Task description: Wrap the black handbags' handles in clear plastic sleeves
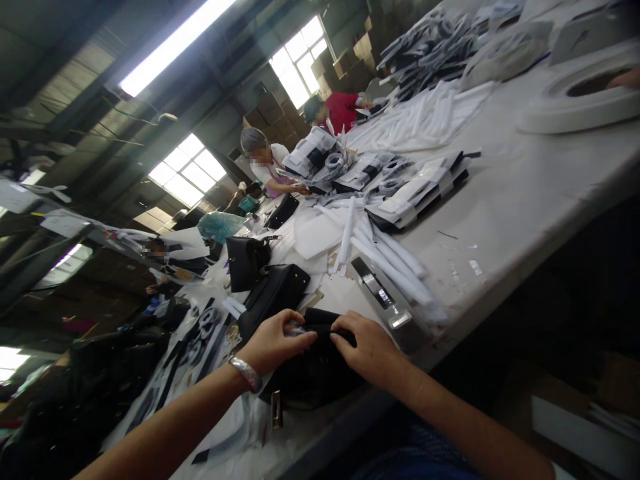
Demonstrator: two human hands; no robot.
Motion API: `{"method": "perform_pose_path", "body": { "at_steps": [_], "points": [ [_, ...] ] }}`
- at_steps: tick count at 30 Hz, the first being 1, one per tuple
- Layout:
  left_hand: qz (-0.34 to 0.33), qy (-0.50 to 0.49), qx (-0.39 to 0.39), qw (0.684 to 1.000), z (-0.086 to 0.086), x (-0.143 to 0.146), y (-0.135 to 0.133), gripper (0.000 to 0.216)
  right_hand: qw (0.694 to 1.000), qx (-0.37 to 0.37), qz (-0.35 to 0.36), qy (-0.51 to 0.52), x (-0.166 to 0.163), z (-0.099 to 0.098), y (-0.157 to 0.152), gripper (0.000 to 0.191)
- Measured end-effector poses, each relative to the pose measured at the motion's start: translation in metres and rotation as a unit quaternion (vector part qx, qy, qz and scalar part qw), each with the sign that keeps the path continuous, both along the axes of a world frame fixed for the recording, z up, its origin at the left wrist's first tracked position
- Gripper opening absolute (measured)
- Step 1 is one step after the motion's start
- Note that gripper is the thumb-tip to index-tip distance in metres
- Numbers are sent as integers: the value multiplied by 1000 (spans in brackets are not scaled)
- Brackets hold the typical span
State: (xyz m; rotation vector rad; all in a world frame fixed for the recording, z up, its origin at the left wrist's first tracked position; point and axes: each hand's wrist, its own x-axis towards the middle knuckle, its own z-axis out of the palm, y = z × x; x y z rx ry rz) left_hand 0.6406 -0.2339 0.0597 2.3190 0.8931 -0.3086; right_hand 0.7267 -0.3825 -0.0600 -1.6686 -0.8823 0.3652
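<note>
A black handbag [315, 377] lies at the table's near edge, below both of my hands. My left hand [275, 340] wears a silver bracelet and pinches the bag's upper edge, with a bit of clear plastic showing by its fingers. From the right, my right hand [367, 347] grips the same edge between thumb and fingers. A shiny metal clasp [277, 409] hangs at the bag's lower left. Just beyond my hands sit another black bag [275, 293] and a black bag with a strap [244, 263]. The bag's inside is hidden.
A grey metal tape dispenser [385, 300] stands right of my hands, beside white foam rolls [400, 260]. Plastic-wrapped black pieces [420, 190] are farther along the table [525, 193]. A large white tape roll [575, 100] lies at right. Two people work at the far side.
</note>
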Motion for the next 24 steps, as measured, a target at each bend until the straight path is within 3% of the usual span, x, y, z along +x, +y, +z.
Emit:
{"method": "perform_pose_path", "body": {
  "at_steps": [2, 6, 11, 16, 24],
  "points": [
    [33, 14, -38, 999, -3, 4, 3, 46, 1000, 10, -7, 8, -1, 0, 1, 7],
    [14, 17, -59, 998, 0, 5, 0, 40, 999, 39, -18, 33, -3, 5, 2, 11],
    [33, 26, -88, 995, 6, 6, -7, 44, 990, 91, 58, 92, 4, 6, 0, 6],
    [35, 29, -49, 998, 3, 7, -8, 44, 981, 120, 75, 131, 6, -3, 2, 7],
    [-6, -1, 0, 1000, -6, 4, -7, 34, 986, 130, 44, 91, -1, -6, 3, 5]
  ]
}}
